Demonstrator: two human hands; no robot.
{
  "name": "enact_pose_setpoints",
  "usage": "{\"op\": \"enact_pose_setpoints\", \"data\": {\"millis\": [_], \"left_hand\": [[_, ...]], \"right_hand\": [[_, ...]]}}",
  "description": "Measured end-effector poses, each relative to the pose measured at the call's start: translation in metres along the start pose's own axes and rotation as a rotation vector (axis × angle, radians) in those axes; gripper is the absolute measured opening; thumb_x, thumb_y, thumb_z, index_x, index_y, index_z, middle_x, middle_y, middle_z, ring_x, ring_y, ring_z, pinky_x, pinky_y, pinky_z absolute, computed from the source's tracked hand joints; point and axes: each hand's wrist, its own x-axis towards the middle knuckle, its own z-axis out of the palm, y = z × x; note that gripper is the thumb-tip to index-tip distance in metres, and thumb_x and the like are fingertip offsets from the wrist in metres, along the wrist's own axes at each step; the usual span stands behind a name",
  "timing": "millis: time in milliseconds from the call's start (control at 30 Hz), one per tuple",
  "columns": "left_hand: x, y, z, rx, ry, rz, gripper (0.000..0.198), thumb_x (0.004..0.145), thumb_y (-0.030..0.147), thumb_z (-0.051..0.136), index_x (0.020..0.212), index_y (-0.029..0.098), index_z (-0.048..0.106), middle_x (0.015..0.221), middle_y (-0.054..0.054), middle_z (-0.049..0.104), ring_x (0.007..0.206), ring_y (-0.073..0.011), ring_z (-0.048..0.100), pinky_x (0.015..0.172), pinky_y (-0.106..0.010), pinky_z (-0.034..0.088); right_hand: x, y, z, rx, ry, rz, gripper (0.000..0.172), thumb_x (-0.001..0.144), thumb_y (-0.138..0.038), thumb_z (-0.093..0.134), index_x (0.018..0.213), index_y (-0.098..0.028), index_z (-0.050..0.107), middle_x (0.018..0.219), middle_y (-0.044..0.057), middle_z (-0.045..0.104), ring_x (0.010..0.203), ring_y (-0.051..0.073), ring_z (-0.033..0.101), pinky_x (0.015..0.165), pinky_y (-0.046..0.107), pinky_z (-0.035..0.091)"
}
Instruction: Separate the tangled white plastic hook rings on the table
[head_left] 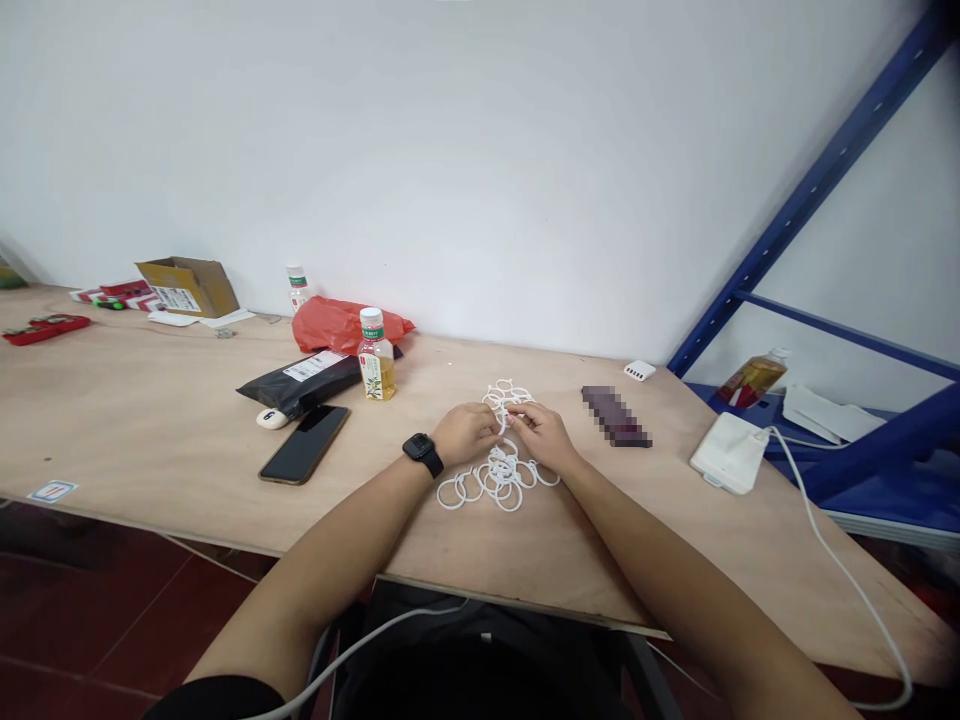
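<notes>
plywood desk spans the view, with a dark red floor below its near edge. nearest on it, at centre, lies a heap of white rings, overlapping one another. just beyond the near part of the heap, the left hand, with a black watch on its wrist, and the right hand meet fingertip to fingertip. both are clenched in a pinch on rings from the heap, and more rings lie past the knuckles. left of the hands, a black phone lies face up. to the right, a white charger block sits with its cable running off the near edge. farther left stand a bottle of yellow drink, a black parcel and a red bag. far left sits a cardboard box. a blue shelf frame rises at right against the white wall.
</notes>
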Motion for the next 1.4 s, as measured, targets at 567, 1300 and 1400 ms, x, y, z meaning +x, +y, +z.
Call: {"op": "enact_pose_setpoints", "data": {"millis": [567, 1300, 1400], "left_hand": [[0.0, 0.004, -0.005, -0.015, 0.157, -0.064, 0.022, 0.091, 0.032, 0.054, 0.085, 0.018, 0.071, 0.086, -0.007, 0.07, 0.084, -0.0179, 0.062, 0.081, -0.033, 0.046], [-0.004, -0.01, 0.006, -0.071, -0.056, -0.072, 0.009, 0.079, 0.023, 0.063, 0.082, 0.019, 0.071, 0.102, -0.005, 0.068, 0.095, -0.019, 0.062, 0.091, -0.032, 0.048], [-0.003, -0.01, 0.006, -0.084, 0.082, -0.095, 0.012, 0.082, 0.027, 0.063, 0.078, 0.019, 0.071, 0.114, -0.007, 0.066, 0.104, -0.0204, 0.061, 0.097, -0.035, 0.046]], "right_hand": [[-0.001, -0.01, 0.003, -0.025, -0.034, -0.086, 0.015, 0.09, -0.03, 0.056, 0.091, -0.023, 0.069, 0.084, 0.003, 0.071, 0.078, 0.019, 0.065, 0.073, 0.031, 0.05], [-0.002, 0.004, -0.008, -0.248, -0.025, -0.123, 0.016, 0.089, -0.024, 0.055, 0.094, -0.024, 0.071, 0.089, 0.002, 0.073, 0.08, 0.018, 0.066, 0.074, 0.03, 0.049], [-0.003, -0.001, -0.006, -0.187, 0.003, -0.131, 0.017, 0.089, -0.026, 0.056, 0.097, -0.023, 0.07, 0.088, 0.003, 0.072, 0.077, 0.018, 0.065, 0.072, 0.03, 0.05]]}}
